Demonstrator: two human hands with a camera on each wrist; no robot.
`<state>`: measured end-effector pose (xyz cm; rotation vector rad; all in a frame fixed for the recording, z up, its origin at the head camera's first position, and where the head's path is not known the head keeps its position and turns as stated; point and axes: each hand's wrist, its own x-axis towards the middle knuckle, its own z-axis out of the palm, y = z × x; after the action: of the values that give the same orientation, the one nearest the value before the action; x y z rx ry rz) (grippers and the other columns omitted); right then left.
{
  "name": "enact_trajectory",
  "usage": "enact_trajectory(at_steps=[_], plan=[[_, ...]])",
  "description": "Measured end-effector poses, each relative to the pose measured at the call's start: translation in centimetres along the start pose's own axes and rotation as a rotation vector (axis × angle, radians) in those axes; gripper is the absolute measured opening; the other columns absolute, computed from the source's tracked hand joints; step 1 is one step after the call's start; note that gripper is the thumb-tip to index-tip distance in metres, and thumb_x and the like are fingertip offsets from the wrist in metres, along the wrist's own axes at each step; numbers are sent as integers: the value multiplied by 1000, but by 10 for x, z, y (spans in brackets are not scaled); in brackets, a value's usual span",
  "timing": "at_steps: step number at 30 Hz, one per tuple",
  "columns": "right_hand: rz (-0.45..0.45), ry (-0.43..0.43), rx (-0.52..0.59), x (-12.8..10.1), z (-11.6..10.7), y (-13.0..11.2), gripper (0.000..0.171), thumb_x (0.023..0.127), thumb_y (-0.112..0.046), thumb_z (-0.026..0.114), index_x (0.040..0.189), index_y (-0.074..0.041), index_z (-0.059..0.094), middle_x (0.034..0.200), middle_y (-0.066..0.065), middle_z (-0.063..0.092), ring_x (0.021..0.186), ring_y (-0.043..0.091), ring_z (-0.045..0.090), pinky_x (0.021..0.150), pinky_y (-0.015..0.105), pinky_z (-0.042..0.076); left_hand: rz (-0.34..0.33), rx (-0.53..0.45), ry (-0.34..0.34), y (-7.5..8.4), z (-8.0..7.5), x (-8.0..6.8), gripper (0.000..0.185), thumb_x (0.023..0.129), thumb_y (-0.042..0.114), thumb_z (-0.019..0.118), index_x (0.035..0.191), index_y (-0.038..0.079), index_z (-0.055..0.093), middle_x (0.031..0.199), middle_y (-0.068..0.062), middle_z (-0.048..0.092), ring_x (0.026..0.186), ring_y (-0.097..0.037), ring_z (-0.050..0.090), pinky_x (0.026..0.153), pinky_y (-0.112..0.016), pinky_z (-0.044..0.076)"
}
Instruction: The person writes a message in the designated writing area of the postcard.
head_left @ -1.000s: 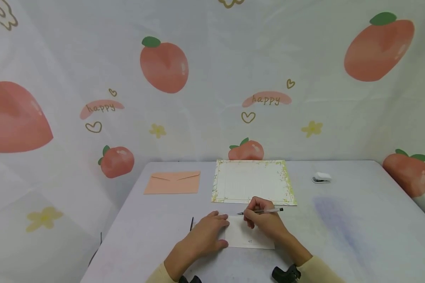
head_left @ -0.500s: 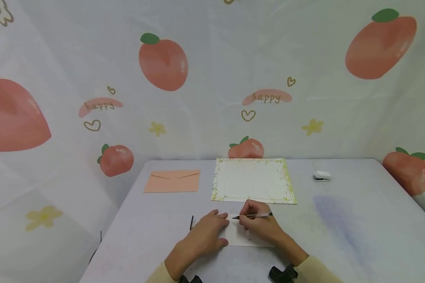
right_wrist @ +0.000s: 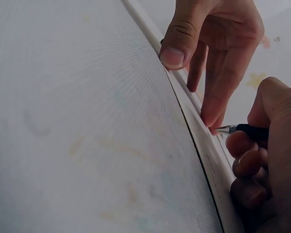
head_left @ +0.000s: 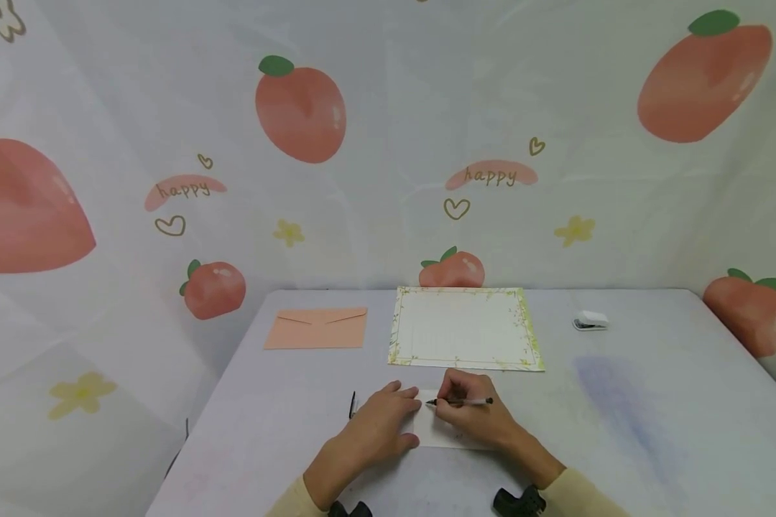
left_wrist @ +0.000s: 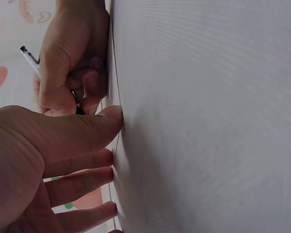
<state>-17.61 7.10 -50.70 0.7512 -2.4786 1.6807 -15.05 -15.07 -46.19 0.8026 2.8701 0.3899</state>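
Observation:
A small white sheet of paper [head_left: 435, 435] lies flat on the table between both hands. My right hand [head_left: 477, 415] holds a gel pen [head_left: 472, 401] with a clear barrel and dark grip, thumb and fingers pinched near its front. In the right wrist view the metal pen tip [right_wrist: 225, 129] is right at the paper, close to the left fingertips. My left hand [head_left: 378, 424] rests on the sheet's left edge, fingers spread and nearly straight. The left wrist view shows its thumb [left_wrist: 87, 131] at the paper's near edge. Faint marks show low on the sheet, partly hidden by the right hand.
Behind the hands lies a larger sheet with a floral border [head_left: 465, 328]. A peach envelope [head_left: 317, 329] is at the back left, a small white stapler [head_left: 590, 320] at the back right. A slim dark clip-like piece [head_left: 352, 405], perhaps a pen cap, lies beside the left hand.
My right hand has moved left and slightly nearer with the pen, bringing its tip from the sheet's far edge to its upper left part. The left hand has stayed in place.

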Motion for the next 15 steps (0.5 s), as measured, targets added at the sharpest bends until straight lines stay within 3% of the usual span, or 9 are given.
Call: enact_trajectory(at_steps=[8,15], plan=[[-26,-11,-43,2,3,2,26,84,2,76,84,-22,65,72,-15,63,65,1,53,58,18,43,34,10,35,-14,16,4,52,89,31,93,134,9,78,150,-8,70,144,-40,62,117,-51,54],[-16,-9,-50,1,2,2,26,83,2,76,81,-21,64,70,-15,63,62,0,52,56,18,41,-26,11,-11,6,-6,-2,53,88,28,94,135,10,78,151,-6,70,147,-37,60,121,-50,52]])
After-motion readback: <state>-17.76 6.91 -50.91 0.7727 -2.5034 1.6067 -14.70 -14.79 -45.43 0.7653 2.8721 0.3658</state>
